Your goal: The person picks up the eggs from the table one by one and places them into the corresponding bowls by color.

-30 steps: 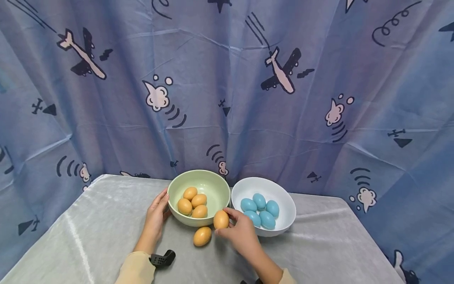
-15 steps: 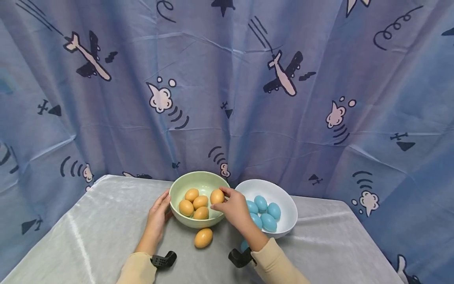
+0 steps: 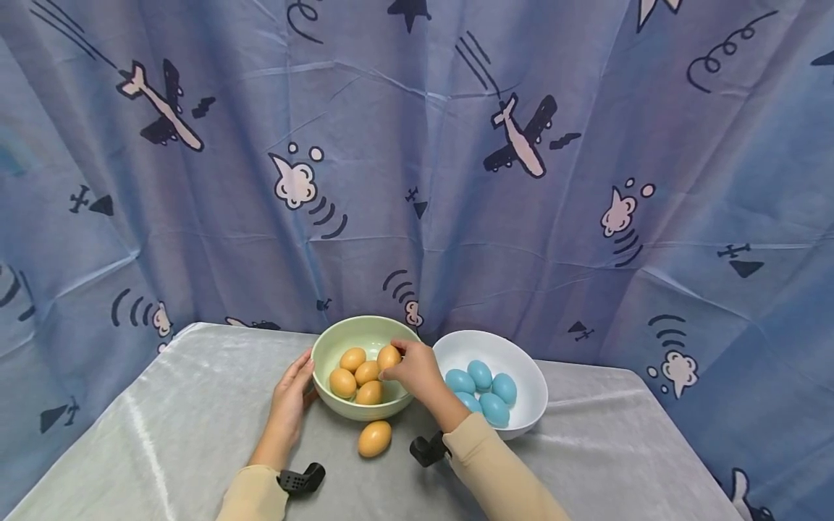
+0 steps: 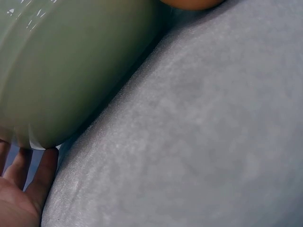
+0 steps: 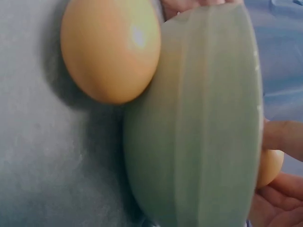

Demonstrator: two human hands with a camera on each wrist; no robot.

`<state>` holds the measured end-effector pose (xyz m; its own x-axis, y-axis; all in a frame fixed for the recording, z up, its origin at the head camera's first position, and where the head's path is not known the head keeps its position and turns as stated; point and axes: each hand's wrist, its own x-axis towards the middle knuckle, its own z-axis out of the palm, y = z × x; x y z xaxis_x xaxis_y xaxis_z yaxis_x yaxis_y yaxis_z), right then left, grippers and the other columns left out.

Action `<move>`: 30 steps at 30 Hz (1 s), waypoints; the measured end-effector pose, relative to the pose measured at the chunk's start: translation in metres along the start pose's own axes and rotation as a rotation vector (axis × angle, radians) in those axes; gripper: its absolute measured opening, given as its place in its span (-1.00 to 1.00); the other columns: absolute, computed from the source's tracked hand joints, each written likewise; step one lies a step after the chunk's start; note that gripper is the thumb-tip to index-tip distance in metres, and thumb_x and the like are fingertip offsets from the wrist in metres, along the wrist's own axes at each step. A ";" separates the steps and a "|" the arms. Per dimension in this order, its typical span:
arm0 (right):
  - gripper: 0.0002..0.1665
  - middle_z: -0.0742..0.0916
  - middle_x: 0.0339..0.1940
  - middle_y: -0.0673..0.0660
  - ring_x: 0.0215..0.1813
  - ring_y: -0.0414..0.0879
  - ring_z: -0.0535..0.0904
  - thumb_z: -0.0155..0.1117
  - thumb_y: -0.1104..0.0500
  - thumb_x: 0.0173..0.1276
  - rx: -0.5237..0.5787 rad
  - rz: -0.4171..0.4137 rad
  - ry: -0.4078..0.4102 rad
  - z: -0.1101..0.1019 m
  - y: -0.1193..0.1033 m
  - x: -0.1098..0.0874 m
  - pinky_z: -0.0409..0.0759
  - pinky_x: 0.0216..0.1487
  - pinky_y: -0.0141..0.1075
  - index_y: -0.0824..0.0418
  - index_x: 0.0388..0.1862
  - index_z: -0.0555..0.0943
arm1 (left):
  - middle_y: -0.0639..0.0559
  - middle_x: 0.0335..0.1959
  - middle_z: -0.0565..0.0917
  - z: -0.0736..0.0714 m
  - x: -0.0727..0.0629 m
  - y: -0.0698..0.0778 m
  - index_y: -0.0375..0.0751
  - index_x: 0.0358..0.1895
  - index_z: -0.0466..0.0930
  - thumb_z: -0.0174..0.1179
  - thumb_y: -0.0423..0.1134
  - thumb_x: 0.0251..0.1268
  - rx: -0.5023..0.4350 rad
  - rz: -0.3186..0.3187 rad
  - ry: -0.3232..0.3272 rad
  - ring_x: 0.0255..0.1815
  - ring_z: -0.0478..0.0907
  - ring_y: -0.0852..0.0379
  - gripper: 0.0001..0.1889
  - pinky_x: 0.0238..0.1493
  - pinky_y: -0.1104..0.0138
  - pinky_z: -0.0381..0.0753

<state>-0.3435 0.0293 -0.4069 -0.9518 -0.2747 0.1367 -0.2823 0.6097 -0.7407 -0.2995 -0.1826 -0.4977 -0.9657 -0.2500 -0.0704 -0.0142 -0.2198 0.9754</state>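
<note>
My right hand (image 3: 420, 373) pinches an orange egg (image 3: 389, 358) inside the green bowl (image 3: 366, 412), low beside several other orange eggs (image 3: 342, 383). In the right wrist view the thumb and fingers reach over the rim, and the egg shows partly between them. My left hand (image 3: 291, 398) lies against the bowl's left side; in the left wrist view its extended fingers (image 4: 43, 177) touch the outer wall. One more orange egg (image 3: 374, 439) lies on the cloth just in front of the bowl, and it looks large in the right wrist view.
To the right, close to the green bowl, stands a white bowl (image 3: 531, 405) with several blue eggs (image 3: 495, 410). My right forearm crosses in front of its left edge. Grey cloth (image 3: 606, 441) covers the table, and a patterned blue curtain (image 3: 365, 181) hangs behind.
The right hand has carried the orange egg from in front of the green bowl up over the rim, then down and left among the eggs inside. The left hand stays at the bowl.
</note>
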 end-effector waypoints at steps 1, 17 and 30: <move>-0.22 0.74 0.07 0.31 0.13 0.12 0.66 0.60 0.34 -0.13 -0.007 0.004 -0.001 0.001 0.000 0.001 0.60 0.21 -0.06 0.45 0.18 0.60 | 0.04 0.56 0.25 0.000 0.000 0.000 -0.05 0.55 0.19 -0.05 0.11 0.56 0.000 0.000 0.000 0.17 0.42 0.48 -0.38 0.26 0.35 0.45; -0.31 0.77 -0.04 0.28 -0.04 0.06 0.66 0.67 0.27 -0.17 -0.215 0.041 -0.089 0.012 0.008 0.015 0.66 0.09 -0.12 0.46 0.02 0.67 | 0.04 0.55 0.25 0.000 0.001 0.000 -0.05 0.54 0.20 -0.05 0.10 0.56 0.007 -0.005 0.007 0.27 0.40 0.35 -0.39 0.29 0.30 0.43; -0.28 0.77 -0.04 0.28 0.02 0.10 0.66 0.70 0.27 -0.20 -0.350 0.081 -0.149 0.017 0.008 0.022 0.60 0.20 -0.11 0.44 0.03 0.66 | 0.06 0.55 0.26 -0.002 0.004 -0.003 -0.05 0.54 0.21 -0.04 0.11 0.56 -0.011 -0.003 0.000 0.19 0.41 0.47 -0.39 0.11 0.50 0.48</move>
<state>-0.3642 0.0155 -0.4211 -0.9519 -0.3050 -0.0293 -0.2558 0.8436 -0.4721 -0.3028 -0.1847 -0.5009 -0.9657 -0.2494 -0.0730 -0.0140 -0.2308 0.9729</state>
